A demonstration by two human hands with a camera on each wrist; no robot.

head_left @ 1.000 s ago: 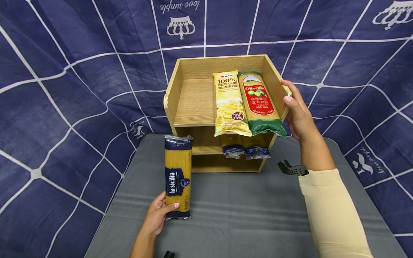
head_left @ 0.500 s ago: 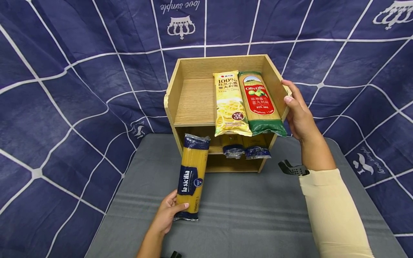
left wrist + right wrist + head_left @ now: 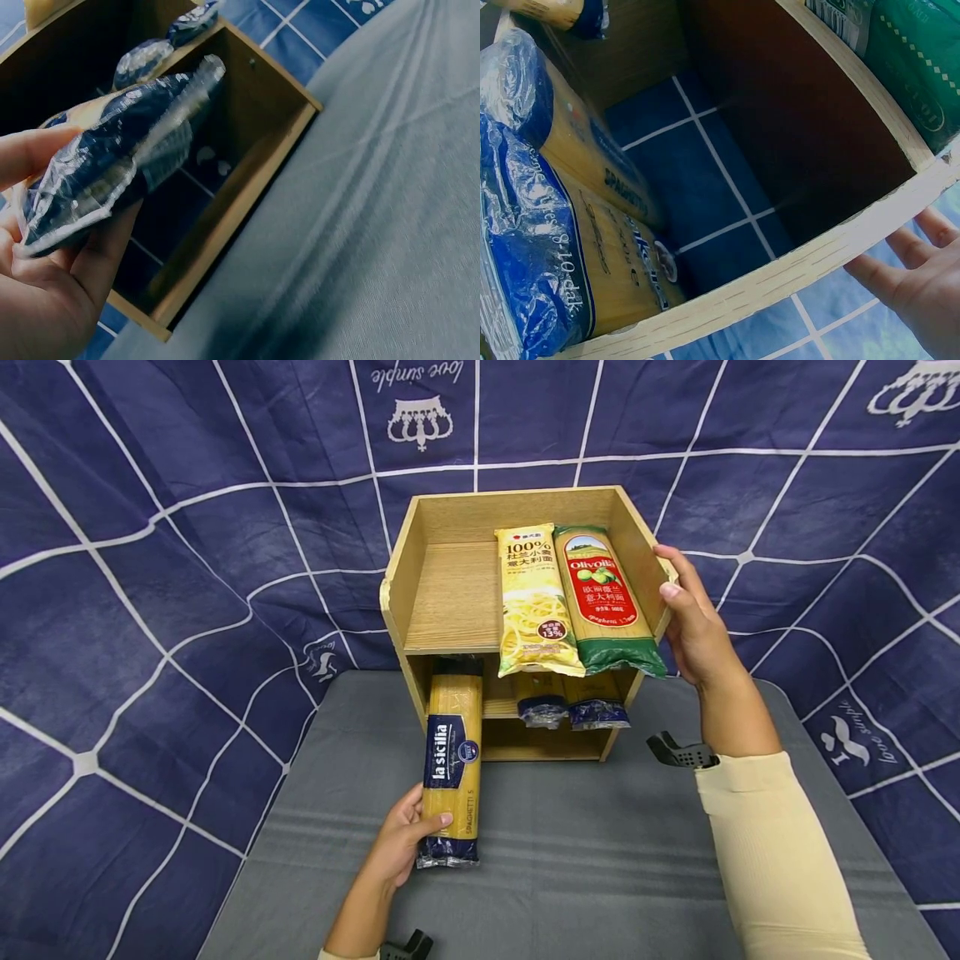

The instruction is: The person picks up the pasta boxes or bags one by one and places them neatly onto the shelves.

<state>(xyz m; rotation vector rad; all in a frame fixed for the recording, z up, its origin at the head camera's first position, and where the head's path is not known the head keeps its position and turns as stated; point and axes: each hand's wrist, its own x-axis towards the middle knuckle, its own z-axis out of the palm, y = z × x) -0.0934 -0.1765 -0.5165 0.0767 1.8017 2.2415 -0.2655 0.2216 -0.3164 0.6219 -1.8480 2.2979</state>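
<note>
My left hand [image 3: 401, 839] grips the lower end of a la sicilia spaghetti pack [image 3: 453, 710], thumb on its front. The pack's far end is inside the left part of the wooden shelf's middle compartment, hidden under the top board [image 3: 450, 602]. In the left wrist view, the pack's crinkled blue end [image 3: 112, 161] lies between thumb and fingers. My right hand [image 3: 697, 627] holds the shelf's right side panel [image 3: 637, 543] at its front edge, thumb in front. In the right wrist view, its fingers [image 3: 885, 277] lie along the outside of that panel.
On the top board lie a yellow noodle pack [image 3: 536, 602] and an Olivoilà spaghetti pack [image 3: 600, 585]. Two blue-ended pasta packs [image 3: 542, 708] stick out of the middle compartment at right. Grey cloth [image 3: 570, 843] covers the table; a blue checked cloth [image 3: 315, 435] hangs behind.
My left hand has carried the spaghetti pack rightward and forward, from left of the shelf into the middle compartment's opening. The pack tilted, then straightened. My right hand has stayed on the panel.
</note>
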